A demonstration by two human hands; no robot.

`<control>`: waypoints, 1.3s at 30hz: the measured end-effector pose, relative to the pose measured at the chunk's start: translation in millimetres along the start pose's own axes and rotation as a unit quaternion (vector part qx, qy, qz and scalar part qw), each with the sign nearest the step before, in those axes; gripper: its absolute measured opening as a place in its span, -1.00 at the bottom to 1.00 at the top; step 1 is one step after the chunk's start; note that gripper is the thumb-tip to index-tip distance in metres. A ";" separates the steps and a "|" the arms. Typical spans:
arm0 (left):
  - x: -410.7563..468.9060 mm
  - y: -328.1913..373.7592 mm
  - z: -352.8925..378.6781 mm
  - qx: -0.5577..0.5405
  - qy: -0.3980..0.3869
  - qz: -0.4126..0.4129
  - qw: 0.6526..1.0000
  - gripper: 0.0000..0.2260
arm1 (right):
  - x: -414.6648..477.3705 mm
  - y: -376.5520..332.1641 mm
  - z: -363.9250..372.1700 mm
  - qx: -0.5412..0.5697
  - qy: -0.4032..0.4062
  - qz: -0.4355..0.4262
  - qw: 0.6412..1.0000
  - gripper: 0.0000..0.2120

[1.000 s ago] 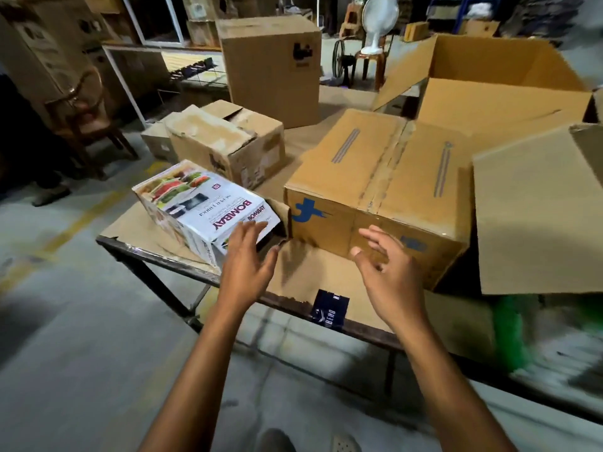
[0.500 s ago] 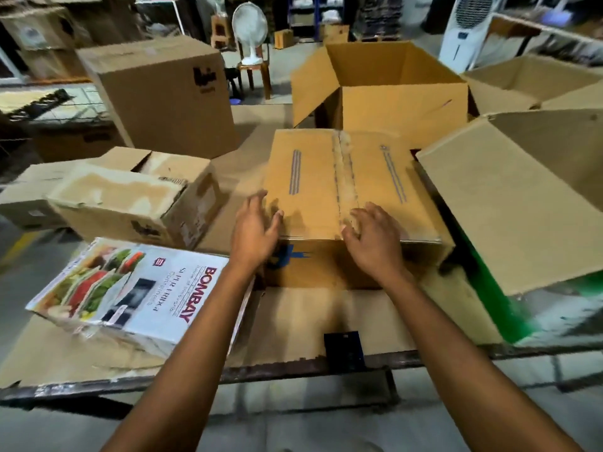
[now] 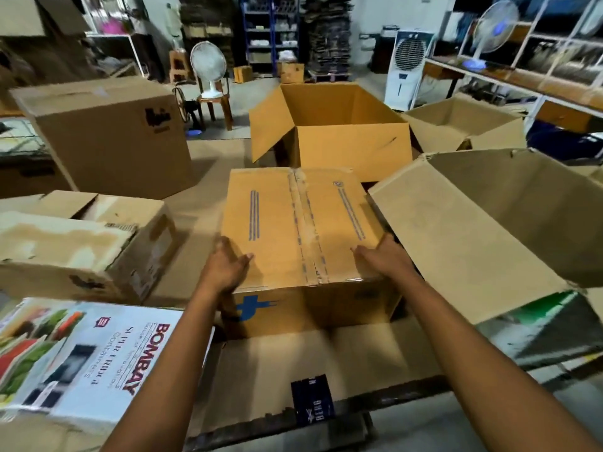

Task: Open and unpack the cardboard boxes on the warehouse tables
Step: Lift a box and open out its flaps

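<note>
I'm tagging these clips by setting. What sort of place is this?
Most likely a warehouse or packing room: open cardboard boxes crowd the worktable around a taped box, storage racks line the back wall, flattened cartons stacked beside them.

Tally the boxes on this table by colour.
Brown cardboard boxes: 6 (tall shut box, worn box, taped box gripped by left hand and right hand, three open boxes)
White printed Bombay carton: 1
Total: 7
A brown edge far left may be another box.
</note>
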State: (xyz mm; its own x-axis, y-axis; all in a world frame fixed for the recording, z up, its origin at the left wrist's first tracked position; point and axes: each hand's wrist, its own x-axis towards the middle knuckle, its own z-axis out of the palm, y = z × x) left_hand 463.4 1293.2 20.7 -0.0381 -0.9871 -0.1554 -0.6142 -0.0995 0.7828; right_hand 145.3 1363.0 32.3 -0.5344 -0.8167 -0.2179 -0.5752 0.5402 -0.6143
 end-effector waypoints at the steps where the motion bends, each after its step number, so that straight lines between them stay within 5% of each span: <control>1: -1.5 -0.3 0.9 0.000 -0.002 -0.005 1.000 -0.38 | 2.9 0.7 0.6 0.005 0.005 -0.003 1.000 -0.22; 6: -10.5 -3.2 1.0 0.024 0.020 -0.034 0.999 -0.45 | 20.0 22.2 2.5 0.005 -0.007 -0.023 1.000 -0.28; 8: -11.9 -10.1 -1.7 0.025 0.022 -0.045 0.998 -0.41 | 29.3 34.7 -6.4 0.104 -0.028 -0.004 0.994 -0.49; 11: -13.6 -14.2 -5.4 0.007 0.035 -0.065 0.997 -0.36 | 35.1 55.5 -9.8 0.334 -0.045 0.054 0.940 -0.74; 18: -18.3 -6.7 -0.5 0.039 0.076 -0.077 0.993 -0.36 | 25.7 75.6 9.9 0.407 -0.219 0.220 0.859 -0.48; 25: -19.4 -11.1 -0.2 0.020 0.096 -0.083 0.992 -0.19 | 34.9 73.0 2.6 0.443 -0.230 0.184 0.847 -0.48; 30: -28.4 7.8 -11.1 0.045 0.108 -0.093 0.989 -0.44 | 18.6 70.9 3.7 0.456 -0.254 0.148 0.840 -0.47; 35: -23.5 -1.7 -34.7 0.015 0.115 -0.080 0.990 -0.41 | 9.8 61.6 8.2 0.517 -0.247 0.145 0.806 -0.47; 39: -29.3 -20.7 -38.2 -0.045 0.118 -0.082 0.989 -0.50 | -1.4 44.8 -4.9 0.571 -0.236 0.050 0.785 -0.55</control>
State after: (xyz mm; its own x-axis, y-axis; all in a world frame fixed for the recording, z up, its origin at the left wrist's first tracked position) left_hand 507.4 1319.4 32.1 0.2473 -0.9574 -0.1488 -0.5239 -0.2614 0.8107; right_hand 117.2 1389.4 8.8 -0.0980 -0.9114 -0.3998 0.5293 0.2924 -0.7965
